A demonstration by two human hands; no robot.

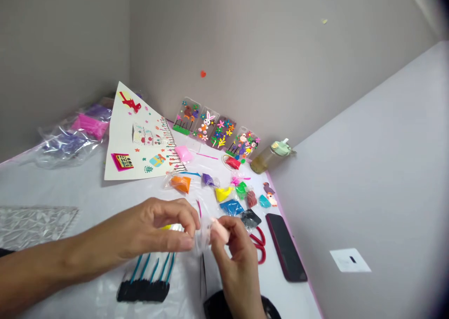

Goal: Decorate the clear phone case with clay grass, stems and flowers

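Observation:
Near the centre, my right hand [238,258] pinches a pale pink piece of clay [220,231] in a clear wrapper [201,237]. My left hand [168,225] is just left of it, thumb and fingertips closed at the wrapper's left edge; what they grip is too small to make out. Below my left hand lies a panel with a black clay base [143,291] and thin blue stems [154,268]. Beyond the hands are bagged clays: orange [181,184], yellow [223,194], blue [232,207] and black [250,218].
Red-handled scissors [260,244] and a phone [286,246] lie at the right. A bottle [271,156] stands by the wall beside decorated clear panels [223,132]. A decorated white sheet [121,122] and plastic bags [73,136] are at the back left. Bubbled plastic [35,225] lies left.

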